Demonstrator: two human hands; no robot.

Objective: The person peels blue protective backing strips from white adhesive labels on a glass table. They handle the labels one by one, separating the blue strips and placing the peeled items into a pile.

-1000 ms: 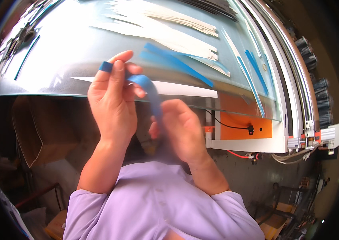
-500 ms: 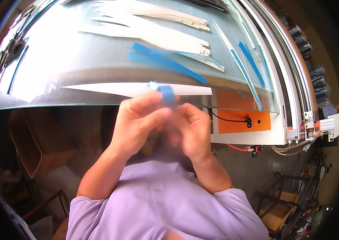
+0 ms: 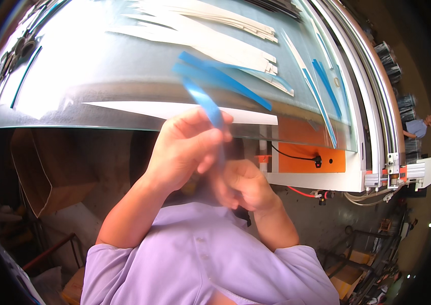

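Observation:
My left hand (image 3: 177, 147) pinches a narrow, flexible blue strip (image 3: 204, 99) between thumb and fingers, just in front of the glass tabletop's near edge. The strip's upper end curls up over the table, and its lower part runs down in a blur toward my right hand (image 3: 250, 185). Lower and closer to my body, that hand is closed around the strip's lower part, its fingertips smeared by motion. Behind my left hand, a long white tapered piece (image 3: 139, 109) lies along the table edge. Past it rest more blue strips (image 3: 238, 86).
Stacked white tapered pieces (image 3: 200, 38) cover the table's far middle. White and blue strips (image 3: 309, 84) lie at the right, beside a metal rail (image 3: 378, 101). An orange panel (image 3: 302, 157) with a black cable sits below the glass. A cardboard box (image 3: 47, 173) stands lower left.
My right hand has moved down and away from my left hand. More of the blue strip now shows, its upper end standing higher above my left fingers. The view has shifted slightly.

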